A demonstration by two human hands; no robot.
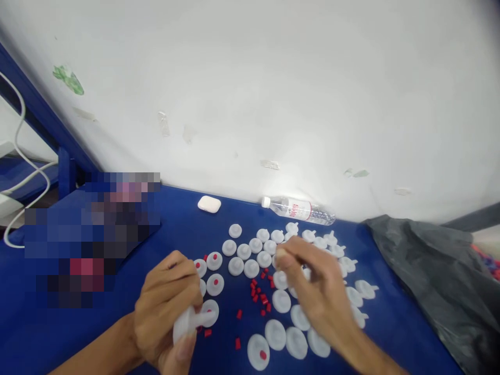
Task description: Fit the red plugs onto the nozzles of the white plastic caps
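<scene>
My left hand (170, 307) is closed around a white nozzle cap (184, 324), a round plastic disc whose narrow spout points right. Just beyond it stand several white caps with red tips (215, 284) at their centres. My right hand (318, 281) hovers over the spread of plain white caps (282, 301), thumb and fingers pinched together. Whatever may be between its fingertips is too small or hidden. Between the hands lie several loose small red tips (263, 299). Near the front edge, one white cap (258, 352) has a red piece on it.
A clear plastic bottle (299, 209) lies along the wall, with a white oval case (209, 204) to its left. Dark grey plastic sheeting (414, 281) covers the right side of the blue table (175, 219). A pixelated area hides the left. White cables (21, 125) hang at far left.
</scene>
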